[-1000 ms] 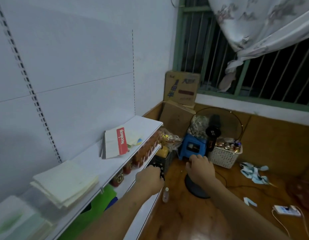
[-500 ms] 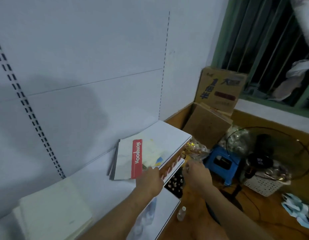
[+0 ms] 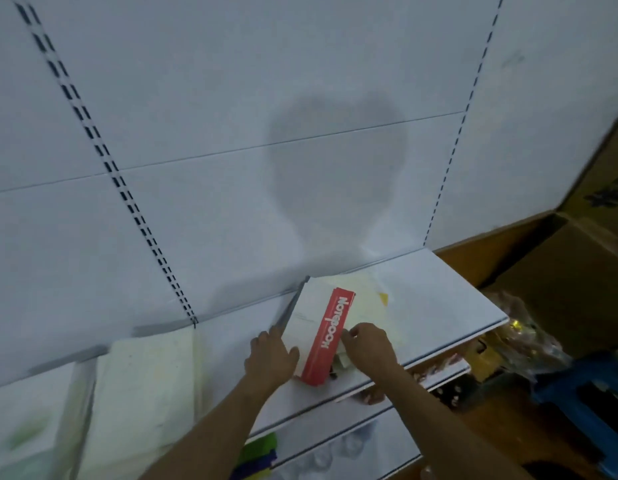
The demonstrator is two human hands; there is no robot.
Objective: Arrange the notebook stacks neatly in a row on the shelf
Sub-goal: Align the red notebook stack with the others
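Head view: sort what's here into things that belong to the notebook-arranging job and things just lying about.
Belongs to the job:
red-banded notebook stack
pale notebook stack
top shelf
left hand and right hand, both on the red-banded stack

Just lying about:
cardboard boxes
blue stool
goods on the lower shelf
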